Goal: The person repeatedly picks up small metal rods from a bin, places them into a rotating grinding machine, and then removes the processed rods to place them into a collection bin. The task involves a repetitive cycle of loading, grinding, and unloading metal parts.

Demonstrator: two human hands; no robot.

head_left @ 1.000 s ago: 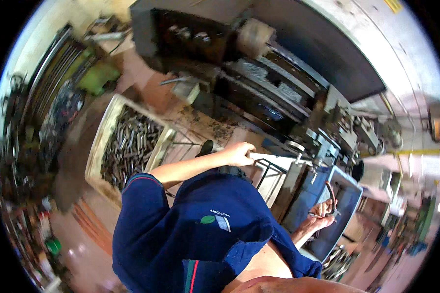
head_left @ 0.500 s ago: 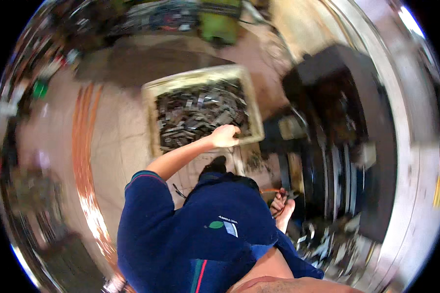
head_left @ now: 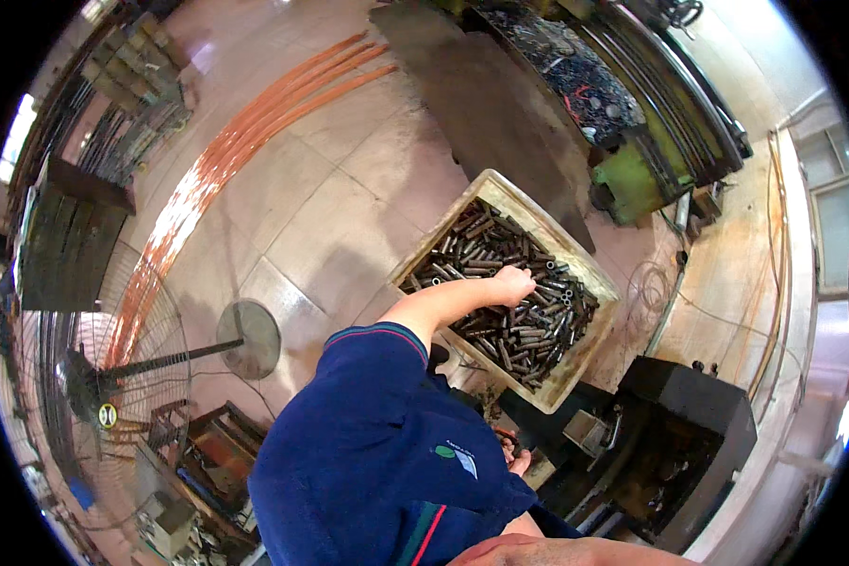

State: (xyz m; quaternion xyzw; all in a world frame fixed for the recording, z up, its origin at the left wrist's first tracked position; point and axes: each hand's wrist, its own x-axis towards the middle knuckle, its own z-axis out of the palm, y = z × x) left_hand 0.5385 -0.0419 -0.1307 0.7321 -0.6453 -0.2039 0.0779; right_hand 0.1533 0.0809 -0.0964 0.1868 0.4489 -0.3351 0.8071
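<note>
A square, cream-coloured plastic tub (head_left: pixel 575 382) full of short dark metal tubes (head_left: pixel 538 330) stands on the floor in front of me. My left hand (head_left: pixel 513 284) reaches over its left side and touches the tubes near the middle, fingers curled in. What lies between those fingertips is hidden. Beside my body, to the right, my right hand (head_left: pixel 519 460) is closed round what looks like a pair of pliers (head_left: pixel 507 436) with orange-red handles; only a small part of it shows, next to the dark machine.
A dark machine (head_left: pixel 693 401) stands close on the right. Long copper-coloured rods (head_left: pixel 208 170) lie on the floor at left, by a pedestal fan (head_left: pixel 104 387). Beyond the tub are a dark sheet (head_left: pixel 486 104) and a green machine (head_left: pixel 641 174) with a bed of metal scraps.
My view has swung round, bringing the fan into sight. My left hand has gone from the tub's near rim in over the tubes. The right hand stays low beside my body.
</note>
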